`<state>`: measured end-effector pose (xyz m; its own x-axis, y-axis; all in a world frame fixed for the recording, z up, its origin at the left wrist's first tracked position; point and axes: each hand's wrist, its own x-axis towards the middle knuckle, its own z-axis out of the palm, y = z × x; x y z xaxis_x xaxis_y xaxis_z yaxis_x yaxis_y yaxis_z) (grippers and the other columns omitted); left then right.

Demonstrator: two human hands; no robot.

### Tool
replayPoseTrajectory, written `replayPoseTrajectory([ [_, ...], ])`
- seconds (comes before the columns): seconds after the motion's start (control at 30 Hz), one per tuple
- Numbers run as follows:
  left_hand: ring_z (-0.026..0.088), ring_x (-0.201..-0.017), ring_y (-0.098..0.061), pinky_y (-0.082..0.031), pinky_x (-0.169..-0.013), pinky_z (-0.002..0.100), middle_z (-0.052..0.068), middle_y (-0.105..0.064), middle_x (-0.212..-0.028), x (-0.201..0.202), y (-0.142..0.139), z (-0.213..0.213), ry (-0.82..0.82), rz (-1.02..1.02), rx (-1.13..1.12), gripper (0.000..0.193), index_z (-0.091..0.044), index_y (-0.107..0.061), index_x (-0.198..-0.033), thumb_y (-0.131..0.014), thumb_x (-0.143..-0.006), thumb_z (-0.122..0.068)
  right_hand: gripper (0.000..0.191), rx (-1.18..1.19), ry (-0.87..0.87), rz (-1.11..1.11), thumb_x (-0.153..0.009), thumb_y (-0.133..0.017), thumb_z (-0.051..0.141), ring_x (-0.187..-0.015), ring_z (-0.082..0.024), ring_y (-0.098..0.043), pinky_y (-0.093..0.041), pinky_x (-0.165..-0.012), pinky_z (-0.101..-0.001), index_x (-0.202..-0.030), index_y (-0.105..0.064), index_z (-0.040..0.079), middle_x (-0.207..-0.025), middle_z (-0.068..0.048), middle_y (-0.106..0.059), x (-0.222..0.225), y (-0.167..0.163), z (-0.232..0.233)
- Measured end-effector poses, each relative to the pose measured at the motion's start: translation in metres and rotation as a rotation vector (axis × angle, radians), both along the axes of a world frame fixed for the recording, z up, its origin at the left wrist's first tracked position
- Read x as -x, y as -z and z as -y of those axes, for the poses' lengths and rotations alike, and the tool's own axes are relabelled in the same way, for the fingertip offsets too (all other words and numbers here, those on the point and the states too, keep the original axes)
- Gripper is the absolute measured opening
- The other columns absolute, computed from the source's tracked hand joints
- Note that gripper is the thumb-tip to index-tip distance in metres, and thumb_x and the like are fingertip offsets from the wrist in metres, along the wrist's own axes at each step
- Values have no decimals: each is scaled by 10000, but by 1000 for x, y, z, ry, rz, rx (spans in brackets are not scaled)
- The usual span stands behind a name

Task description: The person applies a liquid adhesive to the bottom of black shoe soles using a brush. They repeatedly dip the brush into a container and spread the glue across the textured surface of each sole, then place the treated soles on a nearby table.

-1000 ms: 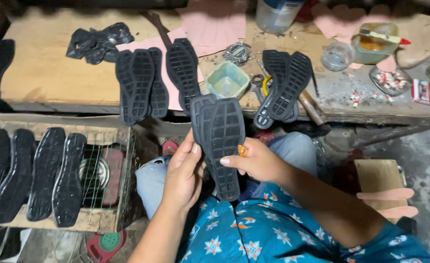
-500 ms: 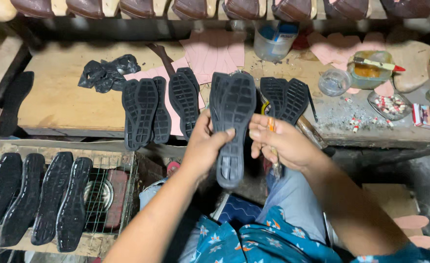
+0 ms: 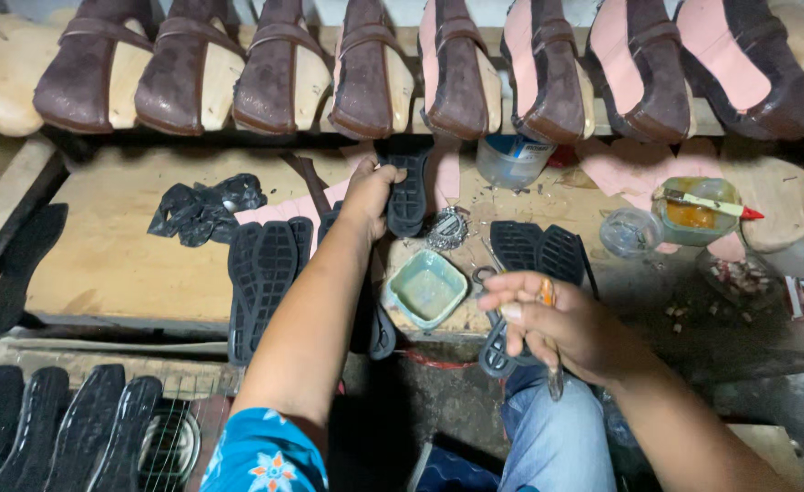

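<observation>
My left hand (image 3: 367, 194) reaches forward over the wooden bench (image 3: 110, 264) and grips a black rubber shoe sole (image 3: 408, 193), holding it upright just below a row of brown shoe uppers on lasts (image 3: 438, 77). My right hand (image 3: 557, 323) hangs lower at the bench's front edge, fingers curled around a thin orange-handled tool (image 3: 547, 296). More black soles (image 3: 265, 269) lie flat on the bench left of my arm, and another pair of soles (image 3: 538, 251) rests just above my right hand.
A small green square dish (image 3: 426, 288) sits between my hands. A glue jar with a brush (image 3: 698, 205), a clear cup (image 3: 629, 232), a plastic tub (image 3: 509, 162) and pink insole pieces (image 3: 620, 159) stand at the back right. Several soles (image 3: 56, 428) lie on a rack lower left.
My left hand has carried the black sole from in front of me forward and up toward the row of lasted shoes. The right hand let go of it and dropped back with the tool.
</observation>
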<state>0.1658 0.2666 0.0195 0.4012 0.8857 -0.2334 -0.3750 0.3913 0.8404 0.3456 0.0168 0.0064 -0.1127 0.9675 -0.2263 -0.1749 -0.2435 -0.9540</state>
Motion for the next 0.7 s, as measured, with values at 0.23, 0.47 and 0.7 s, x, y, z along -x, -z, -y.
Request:
replayPoseTrajectory([
  [0.23,268,-855,-711,-597,-709,385,165,-713,-1006,-13,23,0,-98,-255,24,322,90,-616,-1156,-688,-867,-32,430,55,23,-46,-910,-621,149,-648,-151,-633,-445,-442,-214,-1271,-595,-83,-1148,-191,-709,-6,16,27],
  [0.47,243,-1086,-681,-526,-952,324,176,-693,-1203,10,37,34,-179,-427,-291,501,71,-550,-1309,-727,-865,-77,362,117,2,-86,-899,-605,100,-676,-149,-633,-442,-440,-228,-1222,-617,-63,-1125,-191,-716,18,31,32],
  [0.7,398,-1243,-609,-463,-1083,453,201,-678,-1285,111,66,116,-657,-1090,-1017,357,-13,-652,-1232,-692,-897,-129,301,44,155,-75,-892,-604,14,-617,-101,-525,-422,-503,-234,-1182,-648,-52,-1024,-139,-699,53,75,67],
])
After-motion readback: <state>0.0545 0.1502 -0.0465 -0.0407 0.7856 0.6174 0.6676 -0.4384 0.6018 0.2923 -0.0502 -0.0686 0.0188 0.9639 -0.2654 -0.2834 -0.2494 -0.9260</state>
